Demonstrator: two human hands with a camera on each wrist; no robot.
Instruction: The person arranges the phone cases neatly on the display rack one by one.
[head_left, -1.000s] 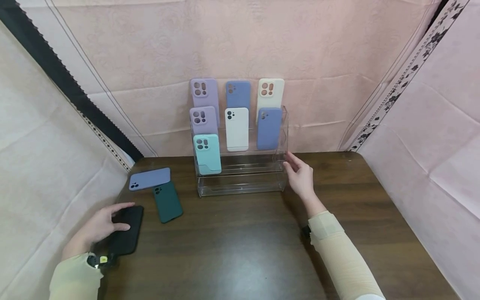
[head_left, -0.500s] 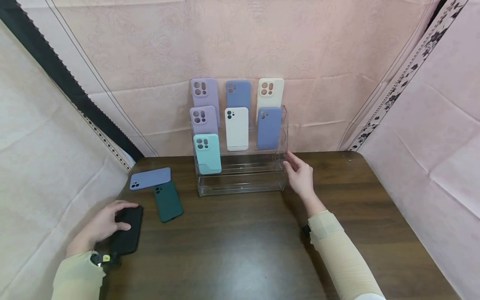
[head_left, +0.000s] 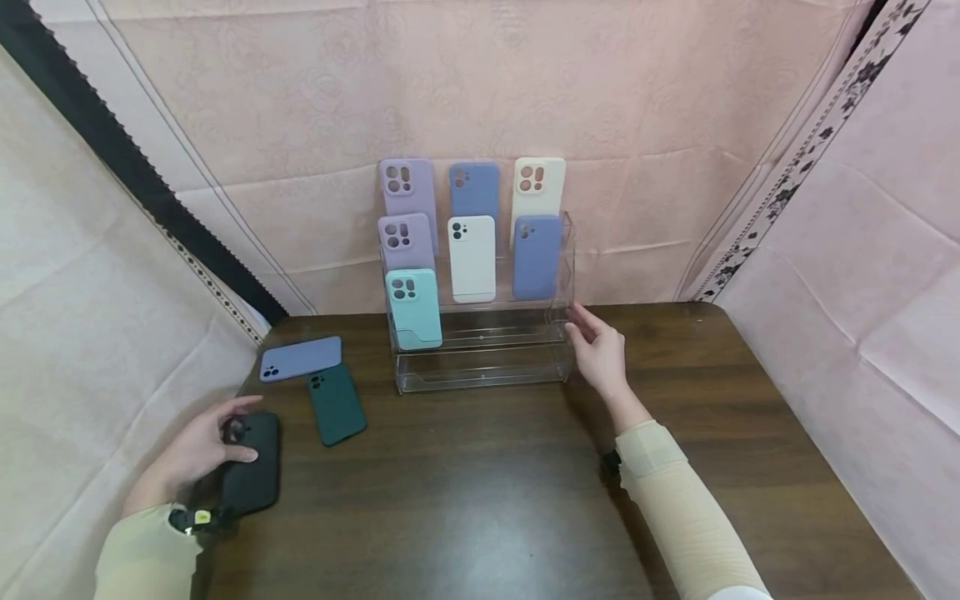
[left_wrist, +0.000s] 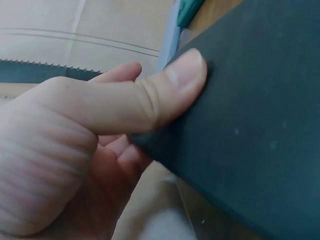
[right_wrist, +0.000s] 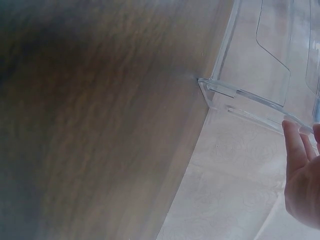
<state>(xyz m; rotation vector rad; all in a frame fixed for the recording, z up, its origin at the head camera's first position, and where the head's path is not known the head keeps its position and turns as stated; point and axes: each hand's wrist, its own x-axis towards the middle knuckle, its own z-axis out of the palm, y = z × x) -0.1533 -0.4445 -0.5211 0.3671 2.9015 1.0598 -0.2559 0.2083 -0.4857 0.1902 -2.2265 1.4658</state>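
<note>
At the left of the table, my left hand (head_left: 197, 454) grips a dark phone case (head_left: 255, 467) by its camera end. In the left wrist view the thumb lies across the dark phone case (left_wrist: 250, 115), with fingers behind it. A clear display rack (head_left: 483, 379) stands at the back centre, and my right hand (head_left: 602, 357) holds its right side edge by the fingertips. In the right wrist view those fingers (right_wrist: 294, 147) meet the rack's clear edge (right_wrist: 255, 100). A teal-green phone case (head_left: 335, 404) and a blue one (head_left: 300, 358) lie beside the left hand, touching or overlapping.
The rack bears several phone cases in tiers: lilac (head_left: 406, 242), white (head_left: 473, 258), blue (head_left: 537, 258), cream (head_left: 538, 190) and turquoise (head_left: 415, 308). Pale cloth (head_left: 480, 83) hangs behind and at both sides of the brown wooden table (head_left: 450, 500).
The left hand has shifted slightly left, and the dark phone case has tilted so its camera openings show. My right hand keeps its place on the rack.
</note>
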